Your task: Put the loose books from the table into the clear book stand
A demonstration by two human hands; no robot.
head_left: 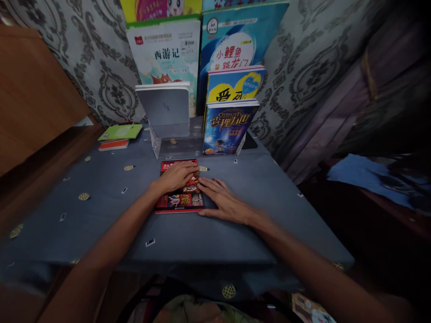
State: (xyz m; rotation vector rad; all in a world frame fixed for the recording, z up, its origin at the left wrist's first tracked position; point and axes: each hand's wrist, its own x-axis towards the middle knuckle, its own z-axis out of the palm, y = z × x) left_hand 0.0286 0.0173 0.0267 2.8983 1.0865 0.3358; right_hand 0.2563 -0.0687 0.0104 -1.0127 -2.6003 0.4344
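A red picture book (178,199) lies flat on the grey-blue tablecloth (101,211) in front of me. My left hand (177,176) rests flat on the book's upper half, fingers stretched out. My right hand (225,202) lies flat on the cloth at the book's right edge, its fingers spread and touching that edge. Behind the book stands a clear acrylic book stand (175,143) holding a pale grey book (166,107) and a dark blue book (225,128).
More books lean on the patterned wall: a white one (166,49), a blue one (239,38), a yellow-blue one (234,83). A green and an orange book (119,134) lie at the far left. A wooden cabinet (30,89) stands left; dark clutter lies right.
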